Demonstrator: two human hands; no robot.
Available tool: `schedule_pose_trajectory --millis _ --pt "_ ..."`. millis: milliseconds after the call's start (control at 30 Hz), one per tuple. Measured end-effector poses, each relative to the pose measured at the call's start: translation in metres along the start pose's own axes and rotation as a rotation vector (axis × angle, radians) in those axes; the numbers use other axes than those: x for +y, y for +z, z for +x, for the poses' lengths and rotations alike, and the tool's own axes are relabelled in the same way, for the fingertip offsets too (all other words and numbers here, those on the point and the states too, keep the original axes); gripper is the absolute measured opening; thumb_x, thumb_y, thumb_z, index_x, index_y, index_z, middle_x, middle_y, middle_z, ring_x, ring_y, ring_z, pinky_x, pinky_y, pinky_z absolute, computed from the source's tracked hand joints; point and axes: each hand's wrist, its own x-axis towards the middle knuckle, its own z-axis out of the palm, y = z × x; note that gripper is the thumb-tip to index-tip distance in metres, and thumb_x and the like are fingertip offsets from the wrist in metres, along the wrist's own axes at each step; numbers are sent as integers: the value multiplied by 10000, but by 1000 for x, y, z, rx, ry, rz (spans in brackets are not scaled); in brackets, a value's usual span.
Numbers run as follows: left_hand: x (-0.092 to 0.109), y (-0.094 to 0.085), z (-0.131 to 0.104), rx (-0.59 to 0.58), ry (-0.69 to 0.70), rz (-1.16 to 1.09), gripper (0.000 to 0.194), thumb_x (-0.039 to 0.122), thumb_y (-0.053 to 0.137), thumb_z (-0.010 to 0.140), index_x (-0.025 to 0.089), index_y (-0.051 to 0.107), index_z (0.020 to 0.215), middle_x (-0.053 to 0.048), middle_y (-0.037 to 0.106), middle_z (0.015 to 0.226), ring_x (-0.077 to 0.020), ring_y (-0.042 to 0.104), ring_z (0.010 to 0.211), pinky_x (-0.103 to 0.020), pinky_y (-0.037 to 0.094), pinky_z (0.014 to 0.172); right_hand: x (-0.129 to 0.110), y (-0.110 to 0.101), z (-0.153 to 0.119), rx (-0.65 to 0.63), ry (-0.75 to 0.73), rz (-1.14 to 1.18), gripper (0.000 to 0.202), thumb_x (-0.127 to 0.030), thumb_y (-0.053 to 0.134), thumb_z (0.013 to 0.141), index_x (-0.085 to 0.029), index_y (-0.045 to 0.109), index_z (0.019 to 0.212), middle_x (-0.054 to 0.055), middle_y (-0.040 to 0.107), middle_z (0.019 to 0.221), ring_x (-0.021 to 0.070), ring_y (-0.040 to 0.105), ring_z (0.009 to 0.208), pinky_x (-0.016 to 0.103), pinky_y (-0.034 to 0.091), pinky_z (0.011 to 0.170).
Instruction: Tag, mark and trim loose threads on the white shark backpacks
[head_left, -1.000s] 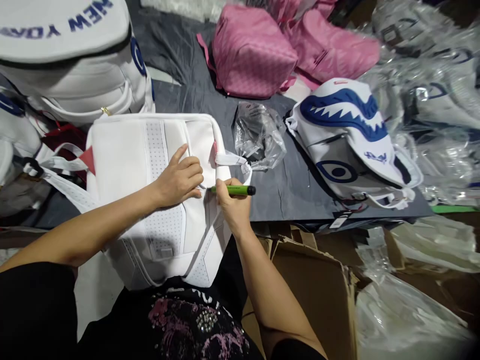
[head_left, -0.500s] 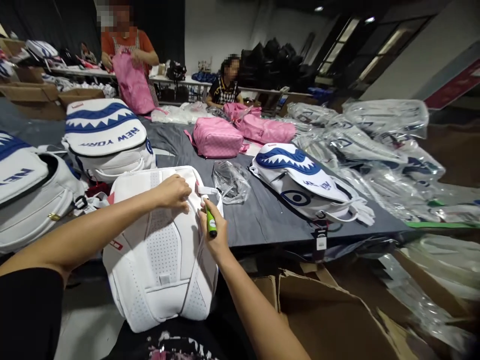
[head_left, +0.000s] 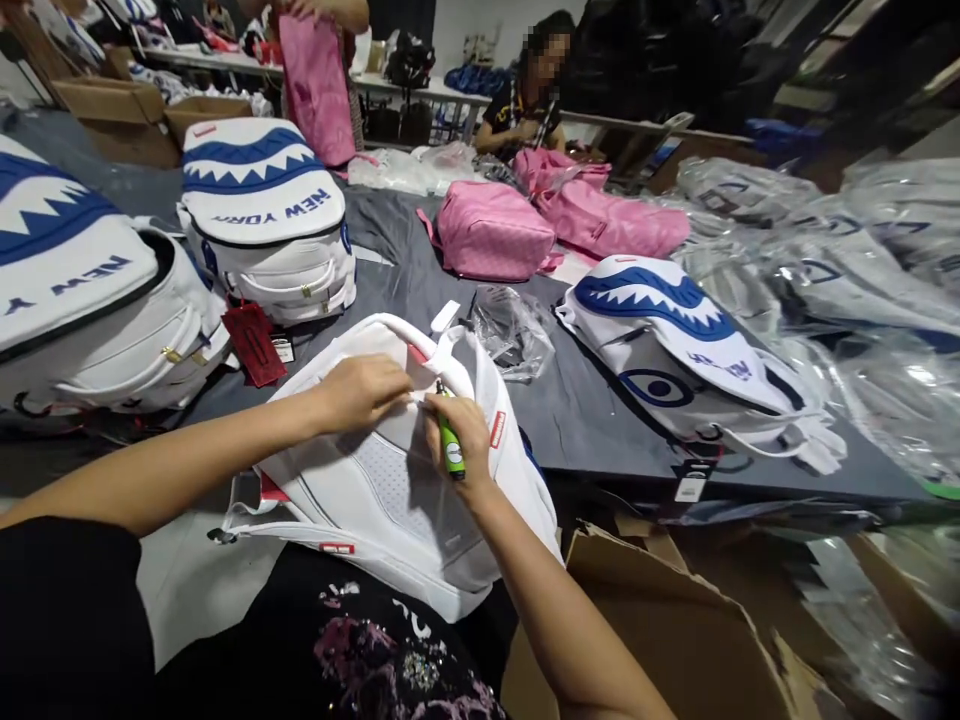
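A white backpack point(head_left: 469, 520) leans at the table's near edge by my lap, its padded, dotted back panel facing up and its straps loose. My left hand point(head_left: 365, 390) is closed in a pinch at the upper part of this backpack, beside a small white piece between the hands. Close by it, my right hand point(head_left: 466, 430) grips a slim green tool point(head_left: 451, 448) with a dark tip pointing away from me; its exact kind is unclear. Both hands nearly meet below the backpack's top loop.
White-and-blue backpacks point(head_left: 262, 190) stand at left, another point(head_left: 660, 340) at right. Pink backpacks point(head_left: 495, 235) and a crumpled plastic bag point(head_left: 514, 330) lie ahead. Plastic-wrapped bags pile up at right. An open cardboard box point(head_left: 660, 620) sits below right. Two people work across the table.
The white backpack has turned and tilted, with a strap now at its lower left. My hands have come closer together, and the view has shifted down and left.
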Motion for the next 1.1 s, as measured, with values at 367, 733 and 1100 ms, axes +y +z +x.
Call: schedule_pose_trajectory --millis 367,733,1100 --pt "-27 17 70 -162 -56 252 1092 428 836 648 165 260 1537 -221 312 1559 -420 254 1439 -547 264 1105 -20 -2 -30 -169 -22 63 380 -115 553 869 -263 619 1213 62 705 939 230 654 909 433 512 831" --pt "-20 44 71 -166 48 372 1182 385 793 679 225 48 1583 -218 208 1606 -417 290 1425 -612 217 1115 -14 -9 -29 -140 294 206 258 -237 537 906 -219 632 1145 79 739 1022 232 706 931 402 563 841" --pt "-16 46 77 -140 -21 301 880 323 665 806 179 213 1547 -171 355 1539 -372 338 1392 -561 209 1145 45 -1 19 -394 442 -435 842 -436 762 766 -120 371 1442 257 541 1304 409 506 1234 589 439 969"
